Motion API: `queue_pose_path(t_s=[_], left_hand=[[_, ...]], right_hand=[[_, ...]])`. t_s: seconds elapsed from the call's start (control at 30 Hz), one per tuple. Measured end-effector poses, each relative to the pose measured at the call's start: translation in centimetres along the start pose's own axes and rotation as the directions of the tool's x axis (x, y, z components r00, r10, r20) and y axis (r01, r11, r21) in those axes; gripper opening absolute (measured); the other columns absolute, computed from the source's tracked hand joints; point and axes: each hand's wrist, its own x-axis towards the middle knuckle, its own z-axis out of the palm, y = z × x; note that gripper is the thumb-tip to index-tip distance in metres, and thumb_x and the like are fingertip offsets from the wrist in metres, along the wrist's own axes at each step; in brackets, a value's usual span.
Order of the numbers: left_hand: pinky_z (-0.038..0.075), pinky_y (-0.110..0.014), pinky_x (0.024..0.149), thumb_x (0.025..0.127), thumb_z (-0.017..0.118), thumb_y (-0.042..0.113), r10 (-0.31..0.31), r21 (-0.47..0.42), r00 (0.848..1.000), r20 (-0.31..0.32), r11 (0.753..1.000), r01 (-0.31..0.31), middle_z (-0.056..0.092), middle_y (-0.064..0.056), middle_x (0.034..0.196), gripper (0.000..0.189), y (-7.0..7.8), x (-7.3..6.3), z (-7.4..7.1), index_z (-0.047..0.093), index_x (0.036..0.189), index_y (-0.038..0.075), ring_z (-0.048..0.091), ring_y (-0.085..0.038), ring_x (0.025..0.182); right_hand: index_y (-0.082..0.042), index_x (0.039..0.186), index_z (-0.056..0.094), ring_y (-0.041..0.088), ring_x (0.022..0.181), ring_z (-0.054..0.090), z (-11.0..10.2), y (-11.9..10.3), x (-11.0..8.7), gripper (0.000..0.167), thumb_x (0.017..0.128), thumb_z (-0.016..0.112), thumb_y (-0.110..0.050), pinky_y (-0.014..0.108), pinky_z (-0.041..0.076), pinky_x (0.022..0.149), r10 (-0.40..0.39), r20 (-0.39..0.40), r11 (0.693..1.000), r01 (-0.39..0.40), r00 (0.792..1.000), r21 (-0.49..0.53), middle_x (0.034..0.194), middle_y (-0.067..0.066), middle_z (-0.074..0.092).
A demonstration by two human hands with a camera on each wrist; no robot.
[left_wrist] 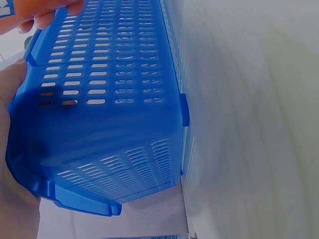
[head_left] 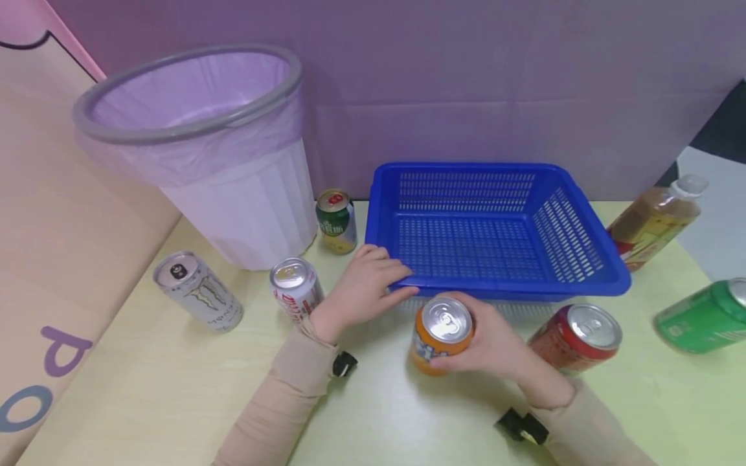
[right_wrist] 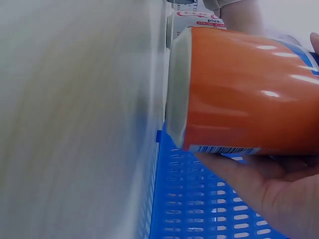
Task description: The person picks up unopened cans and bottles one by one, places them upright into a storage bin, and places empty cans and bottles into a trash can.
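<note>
My left hand [head_left: 362,285] grips the near left corner of a blue plastic basket [head_left: 495,286], fingers over the rim and thumb along the front. In the left wrist view the slotted basket wall [left_wrist: 99,124] fills the middle, beside the thumb. With my right hand [head_left: 498,340] I hold an orange soda can [head_left: 447,321] upright in front of the basket, fingers round its far side and thumb on the near side. Its base is close over the table in the right wrist view, where a barcode shows on the orange can [right_wrist: 239,94].
A lined white bin [head_left: 250,200] stands at back left. Near it are a green can [head_left: 337,223], a white-and-red can [head_left: 296,288] and a grey-white energy drink can [head_left: 201,294]. Right of my right hand stand a red can [head_left: 574,340], a larger green can [head_left: 702,317] and a bottle [head_left: 658,223].
</note>
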Motion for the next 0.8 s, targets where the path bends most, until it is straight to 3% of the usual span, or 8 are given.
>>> queue_pose_path(t_s=[0.3,0.8], left_hand=[[0.037,-0.034,0.089,0.090,0.062,0.038,0.005,0.012,1.000,-0.009,1.000,-0.005,0.070,0.007,0.089,0.024,-0.1,-0.1,-0.1,0.070,0.097,0.017,0.051,-0.012,0.081],[0.037,-0.033,0.088,0.090,0.062,0.038,0.007,-0.001,1.000,-0.015,1.000,-0.007,0.070,0.007,0.088,0.023,0.1,-0.1,-0.1,0.070,0.097,0.017,0.051,-0.012,0.080]], right_hand=[[0.001,0.116,0.056,0.007,0.095,0.061,-0.7,-0.5,0.0,0.070,0.057,0.090,-0.014,0.029,0.050,0.086,-0.011,-0.020,0.999,0.012,1.000,0.037,0.105,0.010,0.067],[0.001,0.118,0.056,0.006,0.095,0.062,-2.1,-1.8,-0.6,0.069,0.058,0.089,-0.011,0.028,0.051,0.083,0.025,-0.076,1.000,-0.025,0.997,-0.004,0.106,0.010,0.067]])
